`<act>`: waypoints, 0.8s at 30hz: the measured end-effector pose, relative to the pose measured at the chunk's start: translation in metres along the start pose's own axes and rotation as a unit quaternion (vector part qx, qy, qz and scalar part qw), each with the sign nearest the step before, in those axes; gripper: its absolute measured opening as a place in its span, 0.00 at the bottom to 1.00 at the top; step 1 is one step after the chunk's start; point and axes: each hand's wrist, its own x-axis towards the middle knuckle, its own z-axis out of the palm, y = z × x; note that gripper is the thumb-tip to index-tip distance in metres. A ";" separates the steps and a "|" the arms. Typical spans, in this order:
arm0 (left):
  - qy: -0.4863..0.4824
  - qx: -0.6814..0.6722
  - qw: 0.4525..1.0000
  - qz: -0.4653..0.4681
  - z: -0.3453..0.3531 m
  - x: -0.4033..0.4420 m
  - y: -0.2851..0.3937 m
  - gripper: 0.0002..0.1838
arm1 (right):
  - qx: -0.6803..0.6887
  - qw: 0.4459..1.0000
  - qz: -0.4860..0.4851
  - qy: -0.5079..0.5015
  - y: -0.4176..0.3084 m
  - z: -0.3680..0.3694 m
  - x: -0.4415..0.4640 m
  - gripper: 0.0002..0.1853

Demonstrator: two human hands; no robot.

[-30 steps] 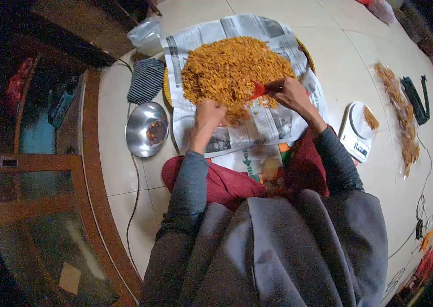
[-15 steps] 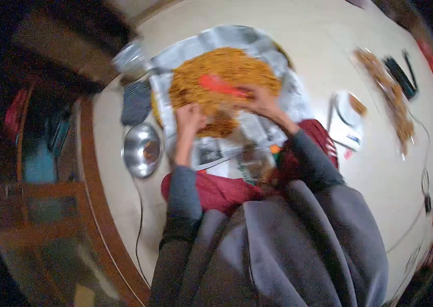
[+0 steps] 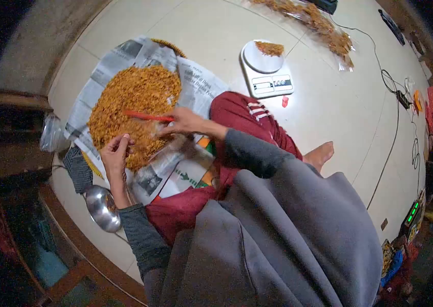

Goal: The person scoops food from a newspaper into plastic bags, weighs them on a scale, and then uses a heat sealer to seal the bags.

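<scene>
A heap of orange-brown fried flakes lies on newspaper spread over a round woven tray, whose yellow rim shows at the back. Gripped in my right hand is a red plastic scoop, seen nearly edge-on above the heap. My left hand is over the near-left edge of the heap, thumb and fingertips pinched together. What they pinch, if anything, is too small to make out. A blurred, see-through patch shows between the hands.
A white kitchen scale on the tiled floor carries a small portion of flakes. Beyond it lies a long clear bag of flakes. A steel bowl and a striped cloth are at left. Cables run along the right.
The view has swung right, so the heap and tray now appear further left. The scoop, still in my right hand, has turned from face-on to edge-on. My left hand stays at the heap's near side.
</scene>
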 end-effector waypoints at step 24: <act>-0.278 -0.095 0.932 0.212 0.365 0.085 0.052 0.16 | -0.328 0.895 0.122 0.277 0.110 -0.268 -0.209 0.16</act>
